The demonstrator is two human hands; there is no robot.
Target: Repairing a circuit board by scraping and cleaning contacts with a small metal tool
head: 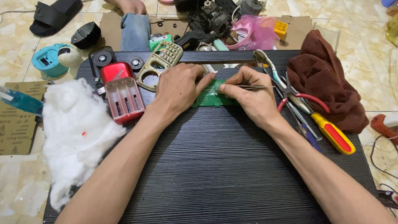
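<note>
Desk: black, ribbed.
Laid on it: green circuit board, white stuffing, red battery case, brown cloth, pliers, screwdriver.
</note>
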